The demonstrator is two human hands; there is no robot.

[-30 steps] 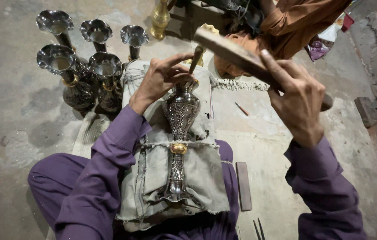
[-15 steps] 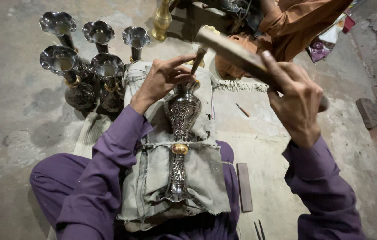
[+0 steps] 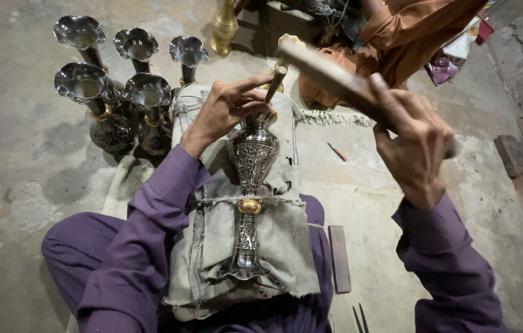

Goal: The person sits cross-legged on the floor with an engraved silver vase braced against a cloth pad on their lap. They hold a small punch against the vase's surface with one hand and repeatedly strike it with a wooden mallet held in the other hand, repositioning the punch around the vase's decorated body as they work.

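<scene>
the engraved silver metal vase (image 3: 252, 154) lies tied across a grey cloth cushion (image 3: 212, 246) to steady it; left hand (image 3: 227, 111) pinches a slim chisel (image 3: 275, 83) at its neck, right hand (image 3: 412, 145) clenches a raised wooden mallet (image 3: 329, 73)

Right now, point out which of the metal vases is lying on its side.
The engraved vase on the grey cloth pad across the lap, under the left hand, lies flat. The five flared vases on the floor stand upright.

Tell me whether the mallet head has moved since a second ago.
Yes. The mallet head has come down, closing on the chisel top, judged against the brass vase behind.
</scene>
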